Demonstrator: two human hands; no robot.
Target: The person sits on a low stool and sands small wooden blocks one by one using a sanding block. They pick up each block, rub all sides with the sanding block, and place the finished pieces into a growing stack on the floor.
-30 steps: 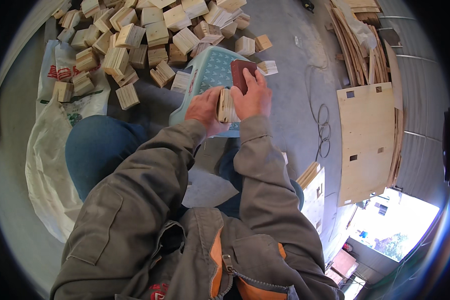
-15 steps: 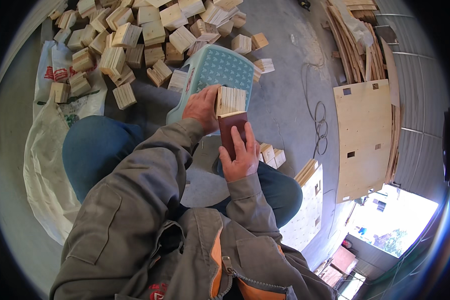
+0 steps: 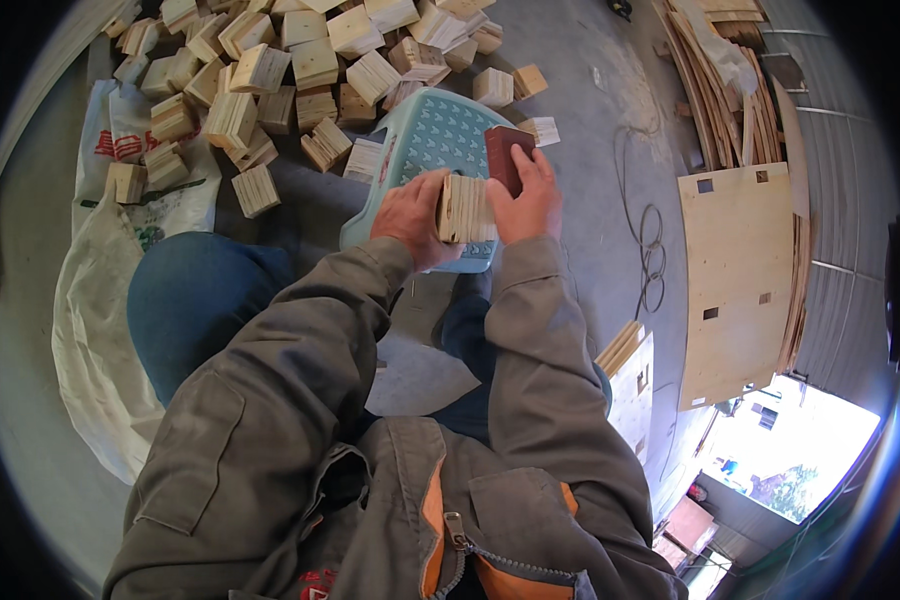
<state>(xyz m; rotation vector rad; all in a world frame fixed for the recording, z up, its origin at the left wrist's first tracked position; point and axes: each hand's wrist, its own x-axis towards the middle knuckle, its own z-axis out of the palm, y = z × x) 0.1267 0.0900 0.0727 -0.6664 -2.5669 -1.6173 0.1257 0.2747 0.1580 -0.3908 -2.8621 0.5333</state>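
Observation:
My left hand (image 3: pixel 408 218) is closed around the left side of a small layered plywood block (image 3: pixel 467 212), held at the near part of a light blue-green plastic stool (image 3: pixel 432 130). In my right hand (image 3: pixel 532 205) is a dark red sanding block (image 3: pixel 503 158), gripped between thumb and fingers. It sits upright just beyond the plywood block's right side; whether the two touch I cannot tell. My left fingertips are partly hidden by the plywood block.
A large heap of wooden blocks (image 3: pixel 315 62) lies beyond and left of the stool. A white woven sack (image 3: pixel 100 300) is spread at my left. To the right are a looped cable (image 3: pixel 650 240), a leaning plywood panel (image 3: pixel 735 280) and stacked boards (image 3: pixel 705 90).
My right hand has moved forward and to the right with the sanding block, from the plywood block's near face to its right side. My left hand still holds the block.

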